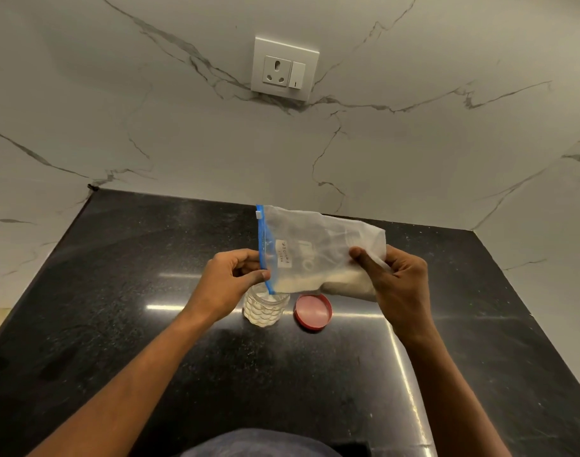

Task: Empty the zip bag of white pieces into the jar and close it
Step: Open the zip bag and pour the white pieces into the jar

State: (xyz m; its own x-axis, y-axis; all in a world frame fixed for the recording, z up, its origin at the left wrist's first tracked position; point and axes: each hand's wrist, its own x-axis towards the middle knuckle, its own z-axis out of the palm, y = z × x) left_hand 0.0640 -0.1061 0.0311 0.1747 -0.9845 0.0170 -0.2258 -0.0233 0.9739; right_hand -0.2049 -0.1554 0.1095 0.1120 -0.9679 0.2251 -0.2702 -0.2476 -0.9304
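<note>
Fingers (260, 276) of the left hand (226, 282) and right hand (400, 285) pinch the zip bag (315, 245), partly hiding the jar (265, 311) mouth.

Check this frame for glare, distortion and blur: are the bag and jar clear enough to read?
Head view: wide-angle distortion bows the counter edges and the wall. Head view: bright glare streaks cross the glossy counter beside the jar and lid without covering them. Head view: the light is dim, yet the bag is sharp, its label only partly legible.
</note>
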